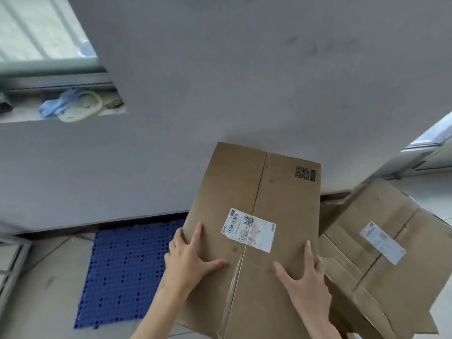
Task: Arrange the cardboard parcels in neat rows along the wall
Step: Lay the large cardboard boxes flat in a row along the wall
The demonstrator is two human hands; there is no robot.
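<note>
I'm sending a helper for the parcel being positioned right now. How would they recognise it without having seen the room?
Start at the grey wall; two cardboard parcels sit at its foot, right of the blue perforated mat. Take the left parcel, with both hands pressed flat on top. Unlike the right parcel, it has a QR code printed near its far corner.
</note>
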